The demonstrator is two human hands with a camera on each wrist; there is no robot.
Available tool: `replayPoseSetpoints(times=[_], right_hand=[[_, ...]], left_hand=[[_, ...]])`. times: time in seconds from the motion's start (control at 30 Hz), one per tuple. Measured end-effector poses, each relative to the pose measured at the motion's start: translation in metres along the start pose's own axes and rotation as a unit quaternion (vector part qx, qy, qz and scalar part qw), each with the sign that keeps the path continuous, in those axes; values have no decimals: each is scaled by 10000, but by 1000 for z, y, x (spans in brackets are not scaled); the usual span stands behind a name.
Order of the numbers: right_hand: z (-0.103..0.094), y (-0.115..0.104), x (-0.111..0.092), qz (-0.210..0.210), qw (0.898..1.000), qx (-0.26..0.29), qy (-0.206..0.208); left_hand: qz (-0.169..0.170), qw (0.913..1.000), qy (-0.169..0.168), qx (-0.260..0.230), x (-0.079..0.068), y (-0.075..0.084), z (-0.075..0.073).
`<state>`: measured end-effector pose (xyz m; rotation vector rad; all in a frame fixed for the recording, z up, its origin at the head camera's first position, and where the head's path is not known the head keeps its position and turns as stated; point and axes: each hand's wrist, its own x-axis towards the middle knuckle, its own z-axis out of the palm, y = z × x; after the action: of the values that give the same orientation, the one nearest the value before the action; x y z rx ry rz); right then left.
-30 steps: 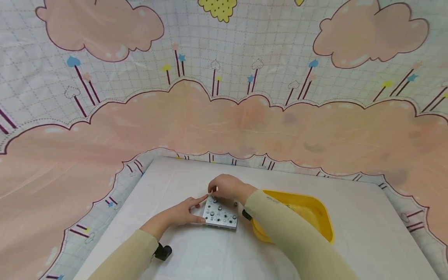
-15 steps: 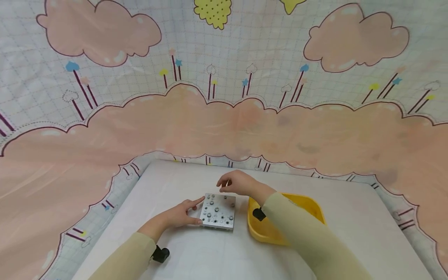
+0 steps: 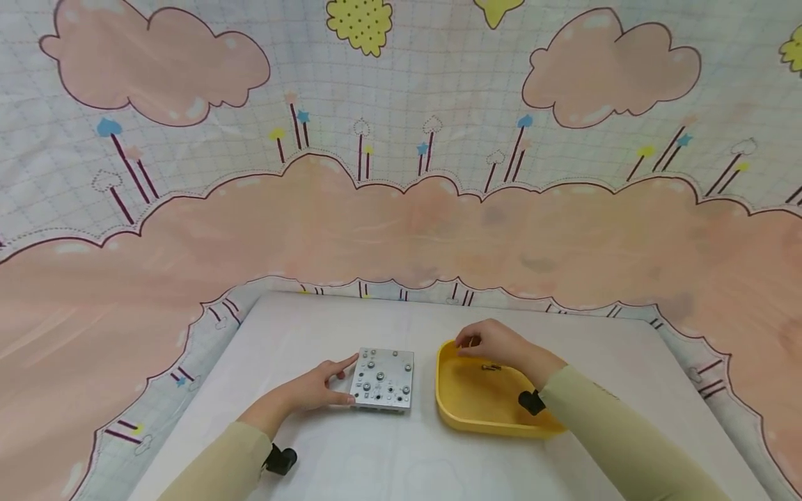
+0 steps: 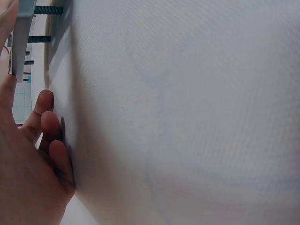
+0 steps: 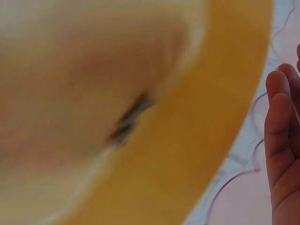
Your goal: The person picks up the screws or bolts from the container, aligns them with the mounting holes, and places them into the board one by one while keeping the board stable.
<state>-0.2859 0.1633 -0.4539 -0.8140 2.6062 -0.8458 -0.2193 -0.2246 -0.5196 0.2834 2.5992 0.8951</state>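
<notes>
Head view: bright, diffuse, even light, source cannot be told; soft sheen on the cloth (image 3: 388, 229) beyond the right fingers (image 3: 465, 339); wide-lens stretch toward the frame edges; plate (image 3: 395, 367) at the left fingers (image 3: 346, 362) pale, fairly clear, its finest details too small to read; faint, soft shadows on the table (image 3: 338, 463) near the left fingers

Left wrist view: dimmer, greyish; soft brownish shadow band on the table just beside the left fingertips; bolts (image 4: 48, 10) above them dark, reasonably sharp

Right wrist view: warm cast; tray (image 5: 220, 93) beside the right fingers strongly blurred; parts (image 5: 131, 119) inside smeared; those fingers sharper, shaded
</notes>
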Motion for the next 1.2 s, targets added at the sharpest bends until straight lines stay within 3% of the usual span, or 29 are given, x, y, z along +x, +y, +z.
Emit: replayPoseSetpoints(times=[0.13,0.3,0.53,0.77,1.0,1.2], right_hand=[[-3,19,-18,265,9996,57,-73],[-6,30,-30,143,9997,-196,-26],[-4,34,-24,177,9965,-800,-151],[3,36,-15,664,9877,-1335,-467],[11,39,-15,304,9797,-1922,-486],[17,45,-16,-186,9690,-2452,-244]], left_hand=[[-58,10000,71,18,0,-3,0],[-61,9999,123,27,-1,-6,1],[-24,10000,92,10,-1,-4,1],[0,10000,39,-83,-2,-1,1],[101,9999,36,-123,-1,-1,1],[170,9998,50,-133,0,-1,1]])
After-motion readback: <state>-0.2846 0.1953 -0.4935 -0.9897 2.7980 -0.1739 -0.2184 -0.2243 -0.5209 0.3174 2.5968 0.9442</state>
